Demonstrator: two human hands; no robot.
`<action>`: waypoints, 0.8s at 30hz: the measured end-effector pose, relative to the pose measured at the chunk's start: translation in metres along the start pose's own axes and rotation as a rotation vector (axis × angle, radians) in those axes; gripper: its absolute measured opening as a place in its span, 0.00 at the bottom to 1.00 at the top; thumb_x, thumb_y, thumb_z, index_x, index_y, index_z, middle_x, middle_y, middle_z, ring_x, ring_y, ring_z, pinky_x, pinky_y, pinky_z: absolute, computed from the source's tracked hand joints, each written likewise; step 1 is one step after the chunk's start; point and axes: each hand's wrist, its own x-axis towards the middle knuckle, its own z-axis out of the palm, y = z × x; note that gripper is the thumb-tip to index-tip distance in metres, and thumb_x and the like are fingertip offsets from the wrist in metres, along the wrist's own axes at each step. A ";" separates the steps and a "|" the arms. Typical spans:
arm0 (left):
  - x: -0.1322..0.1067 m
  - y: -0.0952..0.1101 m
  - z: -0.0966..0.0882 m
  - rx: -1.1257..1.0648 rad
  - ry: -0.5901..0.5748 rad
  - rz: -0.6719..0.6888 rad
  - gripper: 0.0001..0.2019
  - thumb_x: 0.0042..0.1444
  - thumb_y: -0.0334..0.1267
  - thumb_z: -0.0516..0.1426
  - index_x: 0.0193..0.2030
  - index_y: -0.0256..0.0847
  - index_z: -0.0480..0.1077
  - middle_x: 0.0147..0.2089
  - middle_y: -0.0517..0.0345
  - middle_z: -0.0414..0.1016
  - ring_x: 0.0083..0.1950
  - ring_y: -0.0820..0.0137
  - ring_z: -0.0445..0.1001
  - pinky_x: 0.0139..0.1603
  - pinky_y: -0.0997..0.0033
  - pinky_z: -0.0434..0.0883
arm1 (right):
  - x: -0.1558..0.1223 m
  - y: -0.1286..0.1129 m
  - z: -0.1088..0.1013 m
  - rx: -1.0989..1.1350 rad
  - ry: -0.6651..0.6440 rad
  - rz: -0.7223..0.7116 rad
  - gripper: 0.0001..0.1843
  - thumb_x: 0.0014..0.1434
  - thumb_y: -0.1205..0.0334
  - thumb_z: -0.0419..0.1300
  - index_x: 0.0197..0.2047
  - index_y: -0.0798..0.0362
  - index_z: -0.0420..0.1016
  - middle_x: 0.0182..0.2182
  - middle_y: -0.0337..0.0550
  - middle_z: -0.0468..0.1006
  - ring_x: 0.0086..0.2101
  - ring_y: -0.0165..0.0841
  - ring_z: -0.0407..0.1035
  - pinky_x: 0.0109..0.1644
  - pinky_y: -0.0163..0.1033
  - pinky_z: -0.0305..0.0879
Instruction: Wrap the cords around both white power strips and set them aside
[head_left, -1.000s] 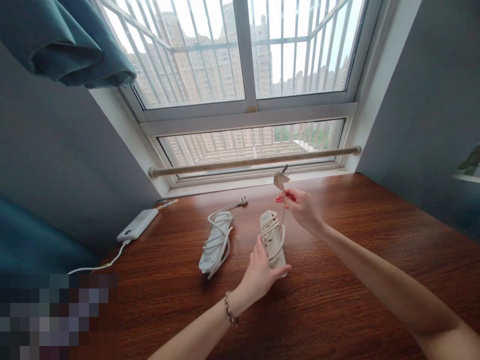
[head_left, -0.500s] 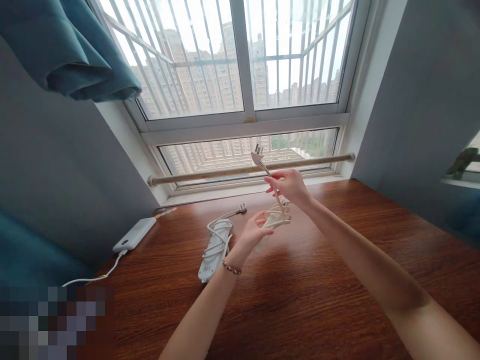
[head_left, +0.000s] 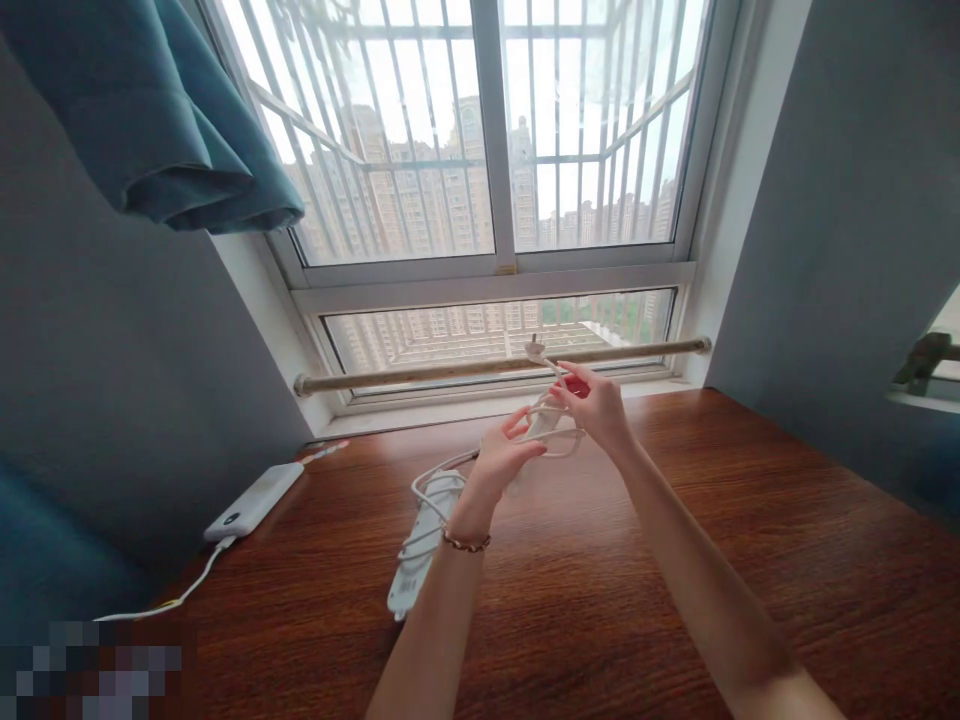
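Note:
My left hand (head_left: 501,460) holds a white power strip (head_left: 537,428) lifted off the wooden table (head_left: 675,560); its body is mostly hidden behind the fingers. My right hand (head_left: 596,405) pinches the strip's white cord just below the plug (head_left: 535,350), which sticks up in front of the window rod. Loose loops of cord (head_left: 564,441) hang between the two hands. A second white power strip (head_left: 420,540), with its cord wound round it, lies on the table below my left wrist.
A white power bank (head_left: 253,499) with a cable lies at the table's left near the wall. A wooden rod (head_left: 420,372) runs along the window sill. A teal curtain (head_left: 172,130) hangs top left. Grey walls flank the table.
The lifted strip went higher and farther from me. My right hand lowered the plug towards the strip, and the view tilted so the table sits lower.

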 end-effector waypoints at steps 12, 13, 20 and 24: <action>-0.008 0.021 -0.017 -0.179 0.294 0.056 0.39 0.35 0.35 0.63 0.59 0.38 0.60 0.37 0.55 0.76 0.34 0.69 0.72 0.33 0.74 0.67 | -0.041 0.015 0.018 -0.304 0.005 -0.179 0.05 0.56 0.65 0.52 0.32 0.54 0.69 0.30 0.45 0.72 0.32 0.36 0.68 0.38 0.41 0.64; -0.009 0.022 -0.015 -0.188 0.285 0.057 0.39 0.35 0.35 0.63 0.59 0.38 0.59 0.37 0.55 0.76 0.34 0.69 0.72 0.33 0.74 0.67 | -0.042 0.015 0.023 -0.330 0.051 -0.184 0.04 0.56 0.64 0.53 0.32 0.55 0.67 0.31 0.47 0.71 0.33 0.36 0.67 0.39 0.41 0.63; -0.004 0.006 0.008 -0.264 0.190 0.014 0.36 0.35 0.32 0.63 0.57 0.39 0.61 0.37 0.57 0.76 0.32 0.71 0.71 0.31 0.76 0.66 | -0.044 -0.001 0.029 -0.027 0.168 0.033 0.14 0.53 0.58 0.60 0.38 0.52 0.59 0.18 0.31 0.61 0.19 0.27 0.56 0.24 0.32 0.53; 0.008 -0.010 0.004 -0.485 0.065 -0.159 0.21 0.41 0.39 0.59 0.44 0.33 0.68 0.31 0.55 0.74 0.28 0.70 0.70 0.29 0.73 0.66 | -0.044 -0.009 0.021 -0.091 -0.092 -0.064 0.08 0.56 0.58 0.57 0.36 0.53 0.72 0.16 0.33 0.60 0.18 0.26 0.54 0.24 0.32 0.49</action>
